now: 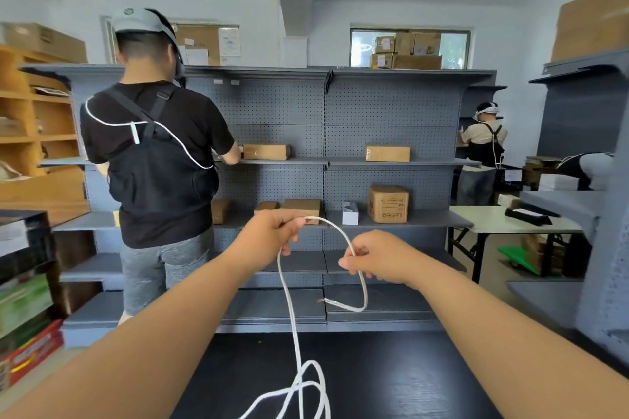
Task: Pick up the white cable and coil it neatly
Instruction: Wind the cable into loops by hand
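Our left grip (272,231) pinches the white cable (292,316) at the top of an arch. Our right grip (377,258) pinches it alongside, the short free end curling below. From the left grip the long run hangs to loose loops on the dark surface (425,384) beneath. It looks light, limp and slightly springy; we judge new turns best gathered just under the left grip.

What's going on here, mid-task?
The camera wearer holds the white cable up in both hands: the left hand grips it, the right hand pinches it further along, an arch between them. The short end dangles below the right hand; the rest drops to loose loops on the black table. No neat coil yet.
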`<state>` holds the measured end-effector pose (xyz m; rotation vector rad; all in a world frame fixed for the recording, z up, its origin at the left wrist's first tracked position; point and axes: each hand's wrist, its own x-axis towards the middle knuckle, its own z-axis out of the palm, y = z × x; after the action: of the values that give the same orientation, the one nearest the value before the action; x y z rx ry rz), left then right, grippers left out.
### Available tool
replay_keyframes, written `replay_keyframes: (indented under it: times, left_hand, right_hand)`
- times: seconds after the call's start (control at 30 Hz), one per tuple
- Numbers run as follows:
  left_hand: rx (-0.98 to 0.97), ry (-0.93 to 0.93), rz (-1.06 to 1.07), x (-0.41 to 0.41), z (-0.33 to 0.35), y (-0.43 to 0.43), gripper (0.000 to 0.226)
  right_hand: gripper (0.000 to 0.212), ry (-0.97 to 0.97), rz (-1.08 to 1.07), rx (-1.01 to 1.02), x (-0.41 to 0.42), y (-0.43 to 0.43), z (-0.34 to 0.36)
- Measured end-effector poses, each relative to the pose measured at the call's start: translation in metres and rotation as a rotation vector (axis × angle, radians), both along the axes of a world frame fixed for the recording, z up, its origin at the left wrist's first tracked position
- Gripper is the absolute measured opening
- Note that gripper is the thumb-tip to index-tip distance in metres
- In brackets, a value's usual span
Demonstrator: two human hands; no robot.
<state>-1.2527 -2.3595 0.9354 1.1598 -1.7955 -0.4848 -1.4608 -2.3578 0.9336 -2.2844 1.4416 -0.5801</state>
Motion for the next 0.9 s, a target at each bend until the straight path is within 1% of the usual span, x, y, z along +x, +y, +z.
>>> replay_keyframes:
  times: [0.07, 0.13, 0.2, 0.3, 0.4, 0.43, 0.53, 0.6, 0.73, 0.83, 0.9]
  left_hand:
    - [0.011, 0.054, 0.026, 0.006, -0.001, -0.001, 0.023]
    - [0.062, 0.100, 0.032, 0.011, -0.002, -0.002, 0.023]
    - [0.142, 0.117, 0.003, 0.015, -0.008, -0.004, 0.024]
    - [0.236, 0.104, -0.051, 0.022, -0.020, -0.006, 0.023]
    - [0.267, 0.027, 0.000, 0.027, -0.033, -0.009, 0.012]
    - [0.283, 0.034, 0.015, 0.027, -0.038, -0.010, 0.011]
    - [0.306, 0.062, 0.088, 0.022, -0.048, -0.013, 0.026]
    - [0.317, 0.069, 0.130, 0.018, -0.051, -0.014, 0.030]
    - [0.408, 0.281, 0.029, 0.012, -0.055, -0.011, 0.022]
    - [0.475, 0.508, -0.092, 0.015, -0.057, -0.011, 0.019]
    - [0.526, 0.626, -0.160, 0.018, -0.058, -0.012, 0.019]
  right_hand:
    - [0.022, 0.029, -0.014, 0.022, -0.005, -0.001, 0.000]
    - [0.020, -0.003, -0.016, 0.053, -0.009, -0.003, 0.000]
    - [0.018, -0.098, -0.014, 0.076, -0.011, -0.004, 0.002]
    - [0.016, -0.265, -0.013, 0.054, -0.015, -0.003, 0.010]
    - [0.016, -0.353, 0.007, 0.031, -0.016, -0.001, 0.017]
    - [0.017, -0.375, 0.012, 0.029, -0.016, -0.001, 0.018]
    - [0.020, -0.434, 0.003, 0.013, -0.013, -0.002, 0.019]
    - [0.022, -0.455, -0.006, 0.007, -0.013, -0.003, 0.018]
    - [0.022, -0.511, -0.029, 0.009, -0.018, -0.006, 0.018]
    - [0.022, -0.554, -0.051, 0.008, -0.022, -0.007, 0.017]
    - [0.021, -0.597, -0.076, 0.007, -0.024, -0.009, 0.016]
